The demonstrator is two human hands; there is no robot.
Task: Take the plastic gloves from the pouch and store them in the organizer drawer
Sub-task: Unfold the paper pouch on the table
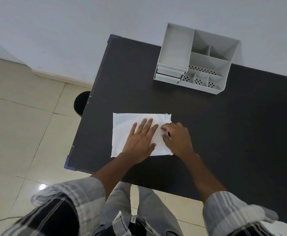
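The plastic gloves themselves cannot be seen; only the white pouch (136, 126) shows, a flat, faintly wrinkled rectangle lying on the dark bench (224, 133), and much of its near-right part is covered by both hands. The left hand (141, 138) lies palm-down on the pouch with its fingers (146, 124) spread and flat, gripping nothing. The right hand (177, 137) sits at the pouch's right edge, its fingers (164, 129) curled in against the fabric there (whether they actually pinch the pouch is hard to make out, since the fingertips are blurred and partly hidden). Well beyond both sets of fingers, toward the far right of the bench, stands the grey organizer (197, 60), with small drawers (169, 74) stacked at its left end; their fronts are barely visible from this angle. Plaid sleeves (81, 193) are cut off at the bottom edge.
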